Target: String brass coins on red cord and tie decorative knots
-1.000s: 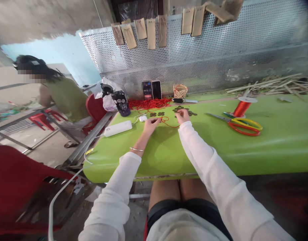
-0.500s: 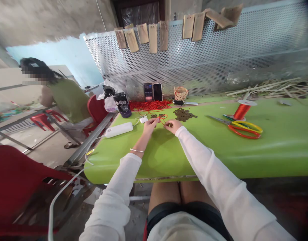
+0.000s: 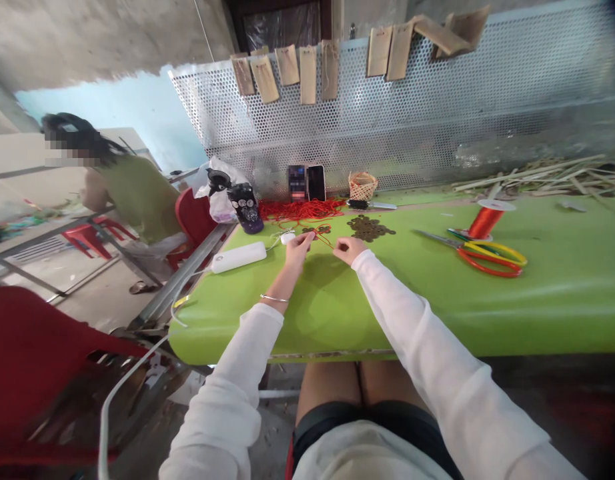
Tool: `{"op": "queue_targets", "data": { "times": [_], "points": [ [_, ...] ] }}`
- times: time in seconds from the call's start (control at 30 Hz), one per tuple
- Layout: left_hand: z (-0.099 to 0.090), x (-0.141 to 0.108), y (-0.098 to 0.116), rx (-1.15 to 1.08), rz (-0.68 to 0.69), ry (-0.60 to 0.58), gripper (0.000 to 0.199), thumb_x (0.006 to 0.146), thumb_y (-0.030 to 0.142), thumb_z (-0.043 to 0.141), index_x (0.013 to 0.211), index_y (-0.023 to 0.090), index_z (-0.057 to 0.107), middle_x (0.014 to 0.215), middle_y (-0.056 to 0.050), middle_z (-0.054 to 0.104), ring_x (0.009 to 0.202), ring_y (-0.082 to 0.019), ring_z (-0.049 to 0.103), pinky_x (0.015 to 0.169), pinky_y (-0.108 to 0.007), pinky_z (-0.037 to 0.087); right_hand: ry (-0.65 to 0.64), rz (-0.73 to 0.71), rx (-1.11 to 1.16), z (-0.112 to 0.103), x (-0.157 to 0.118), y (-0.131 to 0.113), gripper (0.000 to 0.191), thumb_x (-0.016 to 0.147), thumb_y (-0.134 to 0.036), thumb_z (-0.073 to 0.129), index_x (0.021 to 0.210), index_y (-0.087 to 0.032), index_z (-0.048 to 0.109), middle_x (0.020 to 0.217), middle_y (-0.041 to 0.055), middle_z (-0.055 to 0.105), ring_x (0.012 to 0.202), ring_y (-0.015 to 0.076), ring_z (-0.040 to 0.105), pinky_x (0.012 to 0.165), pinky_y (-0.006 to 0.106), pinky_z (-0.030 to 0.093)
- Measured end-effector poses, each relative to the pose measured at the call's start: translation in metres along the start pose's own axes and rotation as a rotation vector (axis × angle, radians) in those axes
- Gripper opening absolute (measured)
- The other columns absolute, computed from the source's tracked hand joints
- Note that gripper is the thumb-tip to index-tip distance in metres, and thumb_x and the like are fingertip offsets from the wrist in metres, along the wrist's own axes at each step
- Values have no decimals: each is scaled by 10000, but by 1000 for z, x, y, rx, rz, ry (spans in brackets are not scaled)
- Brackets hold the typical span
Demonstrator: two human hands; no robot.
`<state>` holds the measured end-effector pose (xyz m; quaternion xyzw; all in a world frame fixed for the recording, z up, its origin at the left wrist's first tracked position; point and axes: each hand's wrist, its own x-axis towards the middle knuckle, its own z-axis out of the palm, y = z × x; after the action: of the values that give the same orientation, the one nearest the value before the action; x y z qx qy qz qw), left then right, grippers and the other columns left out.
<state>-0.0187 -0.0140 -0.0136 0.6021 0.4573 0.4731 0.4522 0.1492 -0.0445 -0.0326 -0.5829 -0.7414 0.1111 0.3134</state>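
Between my hands runs a thin red cord (image 3: 327, 241), partly looped. My left hand (image 3: 298, 250) is closed in a pinch on the cord, right beside a few dark round coins (image 3: 324, 229) that seem to be tied with it; the fingertips cover part of this. Thumb and forefinger of my right hand (image 3: 349, 250) pinch the cord's other end, pulled out to the right. A pile of dark coins (image 3: 370, 229) lies just beyond my right hand. Behind my left hand a heap of red cord (image 3: 302, 211) is spread on the green table (image 3: 337, 310).
Scissors (image 3: 487, 257) and a red thread spool (image 3: 486, 220) are at right. Left stand a dark bottle (image 3: 246, 210), a white power bank (image 3: 238, 257) and a cable. Two phones (image 3: 316, 183) and a small woven basket (image 3: 362, 185) line the back. Another person (image 3: 137, 190) sits far left.
My right hand has shifted slightly right, drawing the cord out longer and straighter between the hands. My left hand stays nearly in place, still pinching.
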Motion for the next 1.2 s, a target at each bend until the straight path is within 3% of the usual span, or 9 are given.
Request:
{"op": "queue_targets", "data": {
  "times": [0.37,0.57,0.77,1.0,1.2],
  "points": [
    [3,3,1,19,72,-5,221,870,283,537,1012,118,573,986,-60,603,838,-154,599,723,-334,521,-30,107,39,-3,-1,-2,214,875,-332,536,857,-126,592,822,13,606,712,112,580,669,286,504],
    [3,-2,6,5,74,-75,223,863,320,546,924,111,595,817,-23,617,651,-101,577,589,-251,496,22,223,167,-2,1,-1,206,883,-327,525,888,-134,597,871,27,615,757,121,589,709,305,509],
    [6,-11,11,-34,74,-182,345,700,477,661,710,132,674,505,24,527,440,-52,397,419,-192,285,130,258,364,-4,5,-1,236,902,-319,494,1036,-140,571,934,43,614,780,130,598,713,319,516],
    [8,-15,15,-59,63,-238,320,671,455,678,702,136,682,480,37,499,443,-52,365,437,-201,239,73,214,570,-1,4,-8,183,864,-274,562,970,-133,610,877,30,640,738,120,608,689,299,522],
    [7,-14,12,-76,70,-262,299,694,439,662,740,144,682,496,32,521,446,-58,378,434,-202,236,-3,276,698,-6,0,-17,156,860,-246,567,948,-122,603,859,23,631,709,106,601,619,256,516]
  ]
}}
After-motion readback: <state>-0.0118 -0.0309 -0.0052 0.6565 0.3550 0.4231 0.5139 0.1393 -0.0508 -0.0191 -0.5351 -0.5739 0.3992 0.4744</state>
